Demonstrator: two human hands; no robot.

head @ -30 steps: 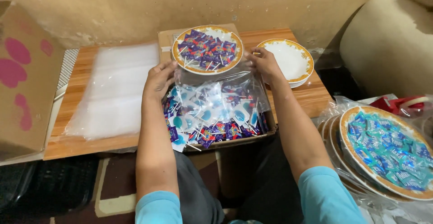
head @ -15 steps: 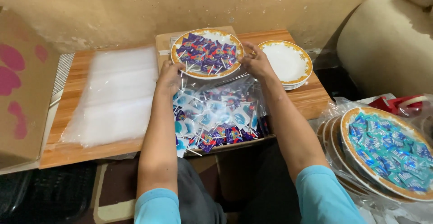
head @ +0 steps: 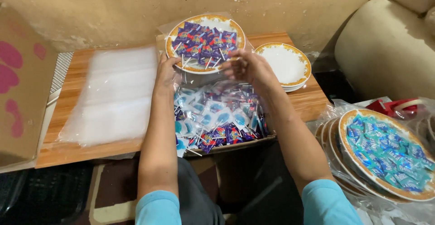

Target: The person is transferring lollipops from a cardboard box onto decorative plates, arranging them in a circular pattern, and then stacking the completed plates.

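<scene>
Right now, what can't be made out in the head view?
- Right hand: motion-blurred, so its grip on the plate of wrapped lollipops is unclear.
- Left hand: fingertips hidden under clear film.
- Stack of plastic bags: blurred, count unreadable.
- Plate of blue candies: cut off by the right edge.

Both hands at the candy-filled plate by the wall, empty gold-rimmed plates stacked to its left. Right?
Not quite. In the head view the empty gold-rimmed plates sit to the right of the candy-filled plate, not left. Left of it lies a stack of clear plastic bags. Both hands, left hand and right hand, are at it.
</scene>
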